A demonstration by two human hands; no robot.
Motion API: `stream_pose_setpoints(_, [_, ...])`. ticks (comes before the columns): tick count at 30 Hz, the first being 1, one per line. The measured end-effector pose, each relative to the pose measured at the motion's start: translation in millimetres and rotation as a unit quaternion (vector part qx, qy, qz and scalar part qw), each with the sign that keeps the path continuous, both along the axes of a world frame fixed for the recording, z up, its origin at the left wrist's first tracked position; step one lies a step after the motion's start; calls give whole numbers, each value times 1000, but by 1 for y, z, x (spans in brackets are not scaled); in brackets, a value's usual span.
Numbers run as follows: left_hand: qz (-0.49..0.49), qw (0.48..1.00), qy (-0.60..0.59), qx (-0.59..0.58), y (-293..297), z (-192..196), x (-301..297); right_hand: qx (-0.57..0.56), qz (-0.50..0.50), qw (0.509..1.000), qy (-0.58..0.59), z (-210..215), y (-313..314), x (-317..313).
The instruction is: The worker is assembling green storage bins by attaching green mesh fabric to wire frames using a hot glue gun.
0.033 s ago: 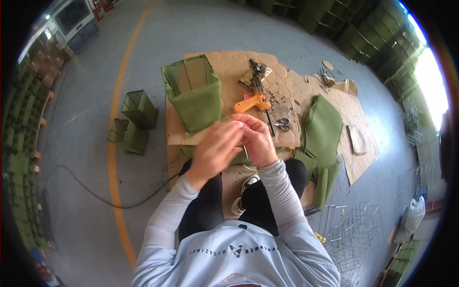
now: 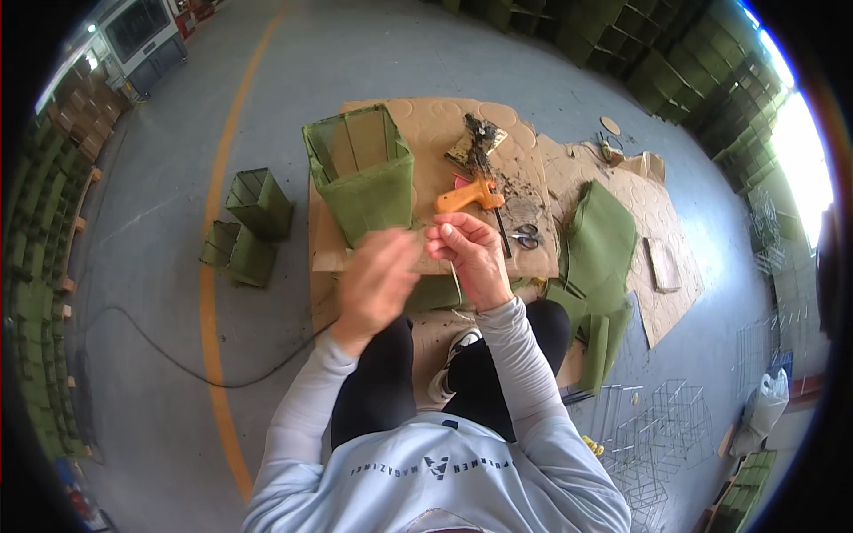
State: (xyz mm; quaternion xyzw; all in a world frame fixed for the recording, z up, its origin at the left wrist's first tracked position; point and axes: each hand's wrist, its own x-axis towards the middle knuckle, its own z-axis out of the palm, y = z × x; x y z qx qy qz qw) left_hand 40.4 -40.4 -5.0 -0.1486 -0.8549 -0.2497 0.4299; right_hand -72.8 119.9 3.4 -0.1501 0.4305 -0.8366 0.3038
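pinching a thin pale stick (image 2: 456,277) between right hand (image 2: 469,258) fingers at centre, left hand (image 2: 378,280) blurred at 9 o'clock, grip unclear; likely light, stiff, snappable, best held mid-length

— What colours are showing on the cardboard sheet (image 2: 426,124)?
— It is looking tan, with a faint pattern of curved outlines. The fabric-covered box (image 2: 360,173) on it is showing olive green, and the glue gun (image 2: 468,195) is glowing orange.
— And off to the sides?
— The pile of cloth pieces (image 2: 600,253) is showing the same olive green, as are the two small boxes (image 2: 249,226) on the grey floor (image 2: 142,293). A yellow-orange line (image 2: 211,311) is running across that floor, with a black cable (image 2: 178,355) crossing it.
— The person's clothes?
— The sleeves (image 2: 524,373) are showing pale grey, the trousers (image 2: 382,382) black, and the shoe (image 2: 449,360) white and black.
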Motion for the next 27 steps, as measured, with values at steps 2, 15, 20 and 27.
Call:
stream_pose_setpoints(2, [91, 978, -13, 189, -39, -21, 13, 126, -74, 988, 53, -37, -11, -34])
stream_pose_setpoints(15, [17, 895, -186, 404, -79, -53, -25, 261, -164, 924, 225, -96, -78, -49])
stream_pose_setpoints(20, [32, 905, -175, 386, -73, -58, -12, 205, -207, 936, 199, -96, -53, -23])
stream_pose_setpoints(27, [170, 978, 20, 121, -58, -38, 22, 344, -278, 826, 349, -61, -8, 2])
